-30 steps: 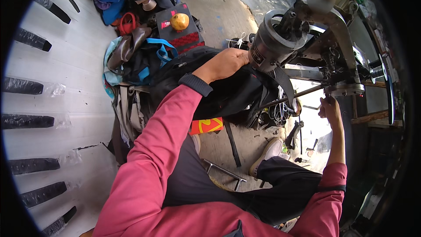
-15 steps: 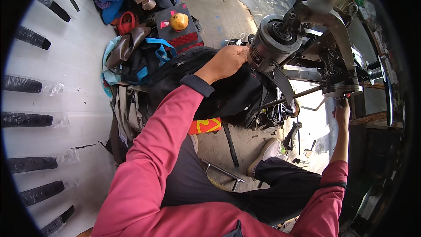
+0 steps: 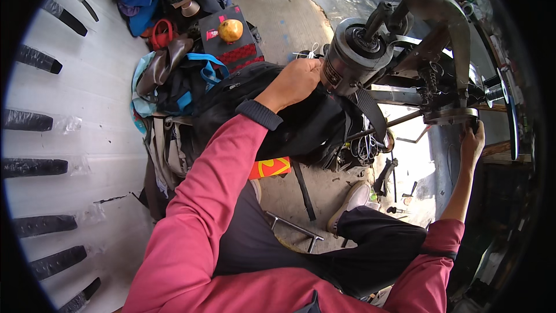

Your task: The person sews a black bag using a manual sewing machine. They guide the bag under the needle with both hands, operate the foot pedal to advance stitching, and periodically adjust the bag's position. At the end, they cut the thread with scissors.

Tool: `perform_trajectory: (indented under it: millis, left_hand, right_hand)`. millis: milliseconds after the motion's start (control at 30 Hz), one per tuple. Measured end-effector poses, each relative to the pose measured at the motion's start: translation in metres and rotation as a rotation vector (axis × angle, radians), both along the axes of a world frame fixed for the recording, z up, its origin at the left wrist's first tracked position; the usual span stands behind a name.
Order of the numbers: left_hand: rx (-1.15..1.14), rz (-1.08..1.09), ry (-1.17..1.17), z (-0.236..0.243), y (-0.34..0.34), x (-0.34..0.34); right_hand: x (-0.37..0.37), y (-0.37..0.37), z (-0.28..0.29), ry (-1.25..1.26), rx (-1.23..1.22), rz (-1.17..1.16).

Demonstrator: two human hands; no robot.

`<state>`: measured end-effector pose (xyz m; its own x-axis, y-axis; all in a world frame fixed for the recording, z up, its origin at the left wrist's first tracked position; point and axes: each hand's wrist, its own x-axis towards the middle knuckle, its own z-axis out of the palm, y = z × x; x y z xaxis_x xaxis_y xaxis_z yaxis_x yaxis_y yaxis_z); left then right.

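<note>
A dark metal hand-cranked sewing machine (image 3: 356, 58), with a thick round drum, stands at the upper right. My left hand (image 3: 294, 84) is closed in a pinch beside the drum, above a large black bag (image 3: 260, 116) spread under the machine. What its fingertips hold is hidden. My right hand (image 3: 472, 142) is wrapped at the right edge of the machine's round metal wheel (image 3: 452, 117), on a handle mostly covered by the fingers. A black strap (image 3: 370, 110) hangs in a loop below the drum.
A box (image 3: 234, 43) with a round yellow fruit (image 3: 230, 31) stands beyond the bag. Clothes and a brown leather piece (image 3: 165, 66) are heaped at the left. Metal tools (image 3: 385, 177) lie on the floor near my shoe (image 3: 350, 203). A white wall panel with black strips (image 3: 35, 168) fills the left.
My right hand has swung from below the wheel to its right edge and slightly up. My left hand stays beside the drum. The whole view has shifted slightly.
</note>
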<state>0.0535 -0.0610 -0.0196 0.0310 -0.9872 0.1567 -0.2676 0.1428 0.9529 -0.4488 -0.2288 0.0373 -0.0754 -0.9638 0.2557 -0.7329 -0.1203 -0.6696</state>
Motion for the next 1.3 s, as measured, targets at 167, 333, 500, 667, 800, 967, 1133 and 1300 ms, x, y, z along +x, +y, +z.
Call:
perform_trajectory:
  millis: [167, 333, 500, 667, 800, 967, 1133, 1300]
  left_hand:
    - [-0.044, 0.011, 0.032, -0.005, 0.000, -0.001]
    - [-0.071, 0.001, 0.004, -0.006, 0.000, 0.000]
    - [-0.109, 0.026, -0.013, -0.007, -0.001, 0.000]
    - [-0.036, 0.045, -0.045, 0.001, 0.000, 0.001]
    - [0.007, 0.157, -0.001, 0.016, 0.015, 0.001]
    - [-0.313, 0.223, -0.060, 0.037, 0.057, -0.006]
    - [-0.401, 0.167, -0.281, 0.038, 0.076, -0.021]
    - [-0.258, -0.056, -0.336, 0.037, 0.050, -0.010]
  right_hand:
    - [-0.016, -0.012, -0.061, 0.194, 0.028, 0.039]
    - [0.059, 0.042, -0.060, -0.012, 0.633, 0.237]
    - [0.070, 0.061, 0.011, -0.135, 0.306, 0.292]
    - [0.013, 0.008, 0.008, -0.052, -0.046, 0.042]
    - [-0.023, -0.016, -0.042, 0.048, 0.037, -0.055]
    - [0.015, 0.010, -0.089, 0.204, 0.381, 0.109]
    - [0.065, 0.044, -0.072, 0.098, 0.538, 0.254]
    - [0.076, 0.050, -0.062, 0.086, 0.539, 0.224]
